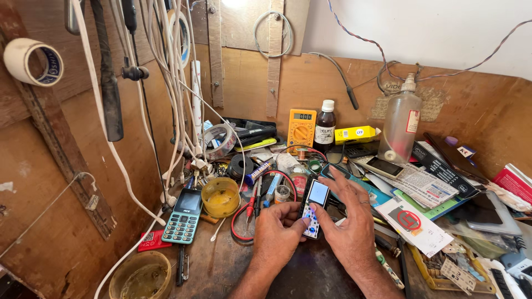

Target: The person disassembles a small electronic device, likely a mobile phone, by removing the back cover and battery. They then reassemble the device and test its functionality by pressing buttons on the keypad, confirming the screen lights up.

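1. Hands: both meet over the middle of the tabletop (221, 266). Left hand (277, 235) curls around the lower edge of a small keypad phone (314, 207), fingers closed on its side; right hand (352, 221) supports the other side, thumb lying on the keys.
2. Keypad phone: held just above the tabletop, tilted, casing whole, screen lit pale blue. Judged from that, the handset is assembled and powered; whatever remains looks like checking keys or display.
3. Second phone (184, 216), teal, lies flat well left of the hands, untouched, screen dark.
4. Tools nearby, none in hand: red-handled probes (252, 202) just beyond the left hand, yellow multimeter (301, 128) propped against the back wall, yellow cup (220, 196) beside the teal phone.
5. Clutter right of the hands: papers, a clear plastic bottle (401, 122), a dark glass bottle (325, 124).
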